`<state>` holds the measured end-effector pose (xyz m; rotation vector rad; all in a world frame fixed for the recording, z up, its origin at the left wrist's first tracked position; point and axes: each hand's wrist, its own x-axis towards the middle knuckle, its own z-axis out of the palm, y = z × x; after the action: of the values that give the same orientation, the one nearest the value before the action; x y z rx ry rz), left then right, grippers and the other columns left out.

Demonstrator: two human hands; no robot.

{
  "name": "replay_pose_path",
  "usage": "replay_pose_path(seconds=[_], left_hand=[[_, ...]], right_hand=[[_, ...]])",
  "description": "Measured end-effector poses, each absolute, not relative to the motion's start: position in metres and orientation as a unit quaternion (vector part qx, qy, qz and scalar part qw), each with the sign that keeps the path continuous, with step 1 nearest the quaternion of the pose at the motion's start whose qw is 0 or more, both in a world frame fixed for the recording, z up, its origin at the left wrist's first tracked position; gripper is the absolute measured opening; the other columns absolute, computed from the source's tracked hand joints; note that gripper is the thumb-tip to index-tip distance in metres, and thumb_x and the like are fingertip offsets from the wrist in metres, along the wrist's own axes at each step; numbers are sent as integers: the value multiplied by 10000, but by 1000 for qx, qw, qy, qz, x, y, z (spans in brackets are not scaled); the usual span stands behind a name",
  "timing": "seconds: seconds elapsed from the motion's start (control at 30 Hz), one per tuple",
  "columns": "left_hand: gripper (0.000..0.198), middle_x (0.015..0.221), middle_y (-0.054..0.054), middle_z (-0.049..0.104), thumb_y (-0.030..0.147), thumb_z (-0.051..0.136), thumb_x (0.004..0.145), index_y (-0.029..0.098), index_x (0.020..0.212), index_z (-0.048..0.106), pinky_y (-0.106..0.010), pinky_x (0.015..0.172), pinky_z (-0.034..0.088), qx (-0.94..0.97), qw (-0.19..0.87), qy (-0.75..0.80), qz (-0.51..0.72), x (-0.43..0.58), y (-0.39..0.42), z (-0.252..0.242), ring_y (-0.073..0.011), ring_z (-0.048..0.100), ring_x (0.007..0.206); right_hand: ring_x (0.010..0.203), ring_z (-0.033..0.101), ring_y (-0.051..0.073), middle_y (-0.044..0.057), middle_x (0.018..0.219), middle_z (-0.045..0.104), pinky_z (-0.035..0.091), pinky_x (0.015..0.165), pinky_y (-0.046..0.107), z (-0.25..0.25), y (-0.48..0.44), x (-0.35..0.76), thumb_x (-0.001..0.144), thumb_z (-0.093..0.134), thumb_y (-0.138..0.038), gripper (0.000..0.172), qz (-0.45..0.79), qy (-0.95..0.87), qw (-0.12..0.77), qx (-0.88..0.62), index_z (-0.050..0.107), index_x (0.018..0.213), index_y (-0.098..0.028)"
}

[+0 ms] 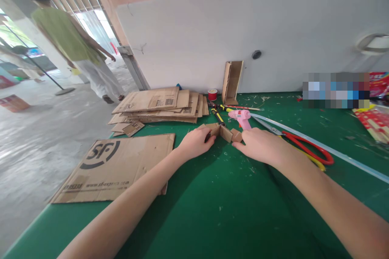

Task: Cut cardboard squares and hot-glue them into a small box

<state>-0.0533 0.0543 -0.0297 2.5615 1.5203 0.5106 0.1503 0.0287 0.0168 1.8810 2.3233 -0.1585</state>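
Observation:
My left hand (pixel 197 141) is closed on a small folded cardboard piece (pixel 225 132), whose bent flaps stand up from the green table. Thumb and fingers of my right hand (pixel 258 143) close around a small brown cardboard flap (pixel 236 135) just right of that piece; the fingertips are hidden, and I cannot tell if the two are joined. Right behind the right hand is a pink glue gun (pixel 240 116), nozzle to the left, its handle partly covered by the hand. A long clear glue stick (pixel 306 139) runs from its back to the right.
Flattened cardboard (pixel 152 103) is stacked at the back left, before a big cardboard sheet (pixel 127 166). Red-handled scissors (pixel 310 145), yellow-black pliers (pixel 218 116), a red spool (pixel 212 94) and an upright cardboard channel (pixel 233 83) lie around. A white board (pixel 194 40) stands behind; a person (pixel 67 40) is at left.

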Motion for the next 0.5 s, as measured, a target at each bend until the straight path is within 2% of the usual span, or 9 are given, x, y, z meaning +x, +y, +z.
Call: replay_pose_path(seconds=[0.13, 0.23, 0.33, 0.5], left_hand=[[223, 863, -59, 621, 366, 420, 886, 188, 795, 518, -292, 604, 433, 845, 58, 510, 153, -53, 52, -28, -190, 603, 742], [206, 917, -73, 629, 359, 437, 867, 181, 869, 542, -299, 625, 453, 849, 66, 502, 150, -55, 49, -26, -201, 610, 775], [237, 983, -72, 631, 288, 483, 806, 186, 1007, 555, -304, 673, 468, 861, 84, 479, 151, -60, 48, -22, -207, 612, 817], [509, 1051, -70, 633, 187, 487, 723, 198, 1232, 496, -313, 713, 474, 851, 93, 499, 135, -71, 52, -17, -220, 622, 848]], right_hand=[[710, 670, 294, 186, 788, 677, 459, 588, 362, 17, 25, 163, 807, 547, -258, 195, -51, 734, 142, 662, 701, 872, -155], [744, 675, 323, 204, 818, 695, 466, 591, 378, 11, 28, 174, 731, 567, -122, 167, -48, 715, 163, 678, 716, 802, -152], [766, 675, 335, 206, 807, 700, 470, 595, 388, 4, 36, 186, 730, 549, -112, 173, -44, 706, 158, 689, 716, 751, -150], [570, 644, 297, 180, 605, 652, 448, 529, 383, -9, 47, 212, 736, 585, -152, 136, -36, 725, 73, 684, 690, 650, -144]])
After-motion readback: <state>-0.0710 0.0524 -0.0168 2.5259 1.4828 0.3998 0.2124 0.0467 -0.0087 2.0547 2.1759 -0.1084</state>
